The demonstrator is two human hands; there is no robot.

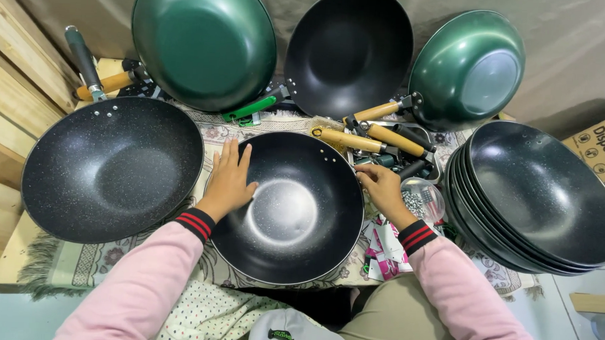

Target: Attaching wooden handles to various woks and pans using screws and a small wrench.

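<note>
Head view, my left hand flat and released on the black wok's rim, right hand clenched at its far edge, loose handles crowding behind, stacked woks at my right.

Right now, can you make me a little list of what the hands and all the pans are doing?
Left hand: flat on the rim of the middle black wok
Right hand: at the wok's far right rim, by the loose handles
Left side: speckled black wok with handle
Right side: stack of black woks
Back row: green wok, black wok, green wok facing away
Beside right wrist: bag of screws
Underneath: patterned cloth
</note>
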